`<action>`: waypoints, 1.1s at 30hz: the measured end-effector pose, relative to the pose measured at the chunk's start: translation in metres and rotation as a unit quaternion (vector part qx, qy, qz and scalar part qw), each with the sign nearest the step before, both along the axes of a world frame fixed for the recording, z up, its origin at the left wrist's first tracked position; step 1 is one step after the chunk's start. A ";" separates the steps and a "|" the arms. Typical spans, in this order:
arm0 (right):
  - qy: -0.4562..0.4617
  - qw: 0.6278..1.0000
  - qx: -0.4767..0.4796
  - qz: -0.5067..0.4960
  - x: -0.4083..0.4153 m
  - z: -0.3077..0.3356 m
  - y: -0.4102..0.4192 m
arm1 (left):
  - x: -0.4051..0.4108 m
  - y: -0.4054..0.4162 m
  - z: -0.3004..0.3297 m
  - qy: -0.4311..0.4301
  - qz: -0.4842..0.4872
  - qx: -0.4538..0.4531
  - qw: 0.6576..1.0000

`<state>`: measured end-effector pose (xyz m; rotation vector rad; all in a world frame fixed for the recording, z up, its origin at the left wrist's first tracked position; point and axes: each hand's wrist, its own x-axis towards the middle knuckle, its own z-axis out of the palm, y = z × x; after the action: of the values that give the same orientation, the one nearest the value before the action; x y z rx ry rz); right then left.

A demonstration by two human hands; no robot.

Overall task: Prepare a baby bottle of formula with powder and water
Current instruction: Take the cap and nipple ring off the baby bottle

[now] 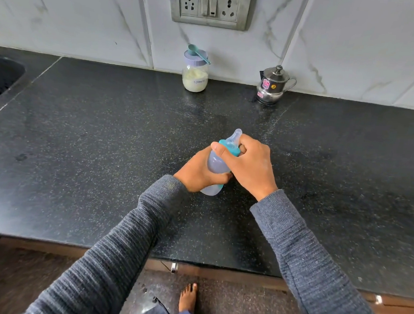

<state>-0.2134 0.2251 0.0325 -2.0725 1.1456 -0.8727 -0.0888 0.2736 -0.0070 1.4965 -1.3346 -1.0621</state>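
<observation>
Baby bottle [216, 166] | left hand [200, 172] grips body | right hand [248, 163] fingers grip collar

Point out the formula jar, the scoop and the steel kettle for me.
Clear glass formula jar with lilac lid [195, 78]: head view, on its powder-filled body.
Teal plastic scoop [196, 53]: head view, on its handle, lying across the jar lid.
Small steel kettle with lid [272, 88]: head view, on its belly.

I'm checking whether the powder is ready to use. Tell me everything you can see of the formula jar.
The formula jar is a small, clear, rounded container, glass or plastic, roughly half full of pale cream powder. A handwritten label faces forward. Its ribbed lilac lid is on, and a teal scoop lies across the lid, handle overhanging to the right. The jar stands upright on the black countertop near the wall; neither hand touches it.
</observation>
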 end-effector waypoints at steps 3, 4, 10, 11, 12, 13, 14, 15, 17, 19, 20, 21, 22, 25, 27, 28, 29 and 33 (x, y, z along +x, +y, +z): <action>-0.010 1.000 -0.003 0.011 -0.001 0.000 -0.001 | 0.001 0.000 0.005 0.011 -0.029 0.003 1.000; -0.009 1.000 -0.004 0.015 -0.002 0.001 -0.001 | 0.002 0.000 0.007 0.010 -0.037 0.000 0.999; 0.050 0.998 0.020 0.026 -0.004 0.000 -0.009 | 0.001 -0.004 0.002 -0.013 0.001 -0.014 1.000; 0.058 0.998 0.031 0.012 -0.002 0.000 -0.009 | -0.001 -0.006 0.001 -0.022 0.019 -0.016 0.999; 0.065 0.997 0.038 -0.009 0.000 0.001 -0.007 | -0.004 -0.007 0.002 -0.034 0.036 -0.016 0.999; 0.069 0.996 0.036 -0.031 0.003 0.003 -0.006 | -0.006 -0.008 0.004 -0.049 0.053 -0.013 0.997; 0.071 0.996 0.027 -0.047 0.005 0.004 -0.005 | -0.007 -0.009 0.006 -0.060 0.067 -0.010 0.996; 0.071 0.996 0.017 -0.054 0.007 0.007 -0.005 | -0.007 -0.010 0.008 -0.066 0.075 -0.010 0.995; 0.068 0.996 0.005 -0.054 0.010 0.012 -0.007 | -0.006 -0.010 0.011 -0.053 0.073 -0.018 0.996; 0.065 0.997 -0.007 -0.045 0.011 0.014 -0.009 | -0.004 -0.009 0.014 -0.023 0.050 -0.025 0.998; 0.064 0.997 -0.018 -0.041 0.012 0.014 -0.010 | -0.003 -0.008 0.015 -0.011 0.038 -0.027 0.999; 0.063 0.997 -0.031 -0.037 0.013 0.013 -0.011 | -0.002 -0.008 0.017 -0.004 0.028 -0.029 0.999; 0.064 0.997 -0.040 -0.032 0.014 0.012 -0.011 | -0.001 -0.007 0.018 0.003 0.017 -0.031 0.999; 0.062 0.997 -0.053 -0.010 0.016 0.010 -0.012 | 0.002 -0.005 0.020 0.021 -0.012 -0.026 0.999; 0.041 0.997 -0.055 0.025 0.014 0.010 -0.012 | 0.004 -0.003 0.020 0.028 -0.037 -0.010 0.999; 0.026 0.997 -0.049 0.050 0.011 0.010 -0.011 | 0.006 -0.001 0.020 0.034 -0.056 0.003 0.998; 0.012 0.996 -0.039 0.075 0.010 0.011 -0.011 | 0.008 0.001 0.020 0.038 -0.074 0.016 0.996; -0.018 0.996 0.032 0.084 0.008 0.013 -0.009 | 0.013 0.001 0.022 0.031 -0.066 0.015 0.997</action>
<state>-0.2057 0.2163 0.0453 -2.0588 0.9510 -0.7800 -0.0755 0.2745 0.0147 1.4018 -1.3939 -1.2077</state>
